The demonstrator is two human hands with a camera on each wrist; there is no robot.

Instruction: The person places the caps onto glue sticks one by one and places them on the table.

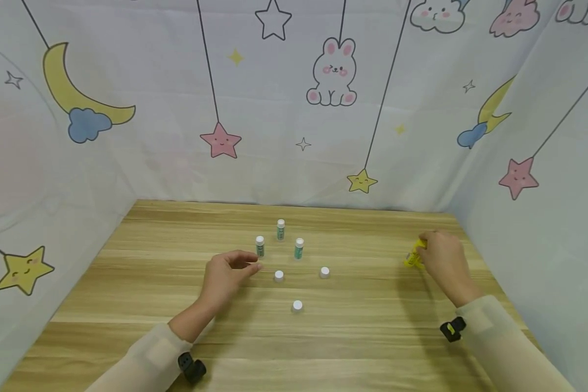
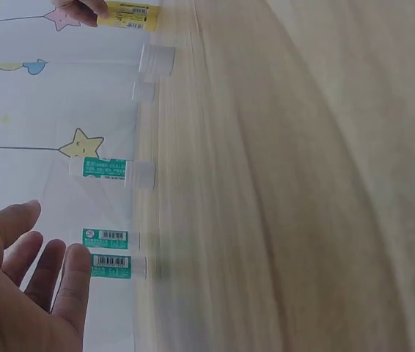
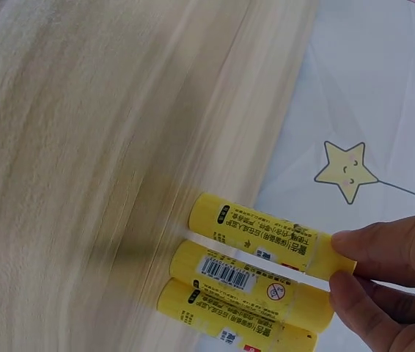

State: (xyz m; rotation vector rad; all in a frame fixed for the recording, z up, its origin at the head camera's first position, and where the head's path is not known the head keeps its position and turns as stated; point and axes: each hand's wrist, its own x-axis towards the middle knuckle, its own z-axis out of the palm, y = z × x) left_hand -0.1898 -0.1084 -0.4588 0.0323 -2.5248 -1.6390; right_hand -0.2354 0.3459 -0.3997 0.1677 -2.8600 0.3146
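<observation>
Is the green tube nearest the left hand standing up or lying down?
Upright: in the head view, the green tube stands on the table, its white end on top.

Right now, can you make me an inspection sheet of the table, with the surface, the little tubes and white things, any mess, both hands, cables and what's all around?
Surface: wood-grain table.
Job's things: three green-labelled tubes with white tops, standing; three small white pieces nearer the person; three yellow tubes at the right.
Clutter: nothing seen.
Left hand: near the green-labelled tubes, fingers loosely bent, holding nothing.
Right hand: pinches one yellow tube at its upper end.
Cables: nothing seen.
Surroundings: white cloth printed with stars, moons, clouds and a bunny.
</observation>
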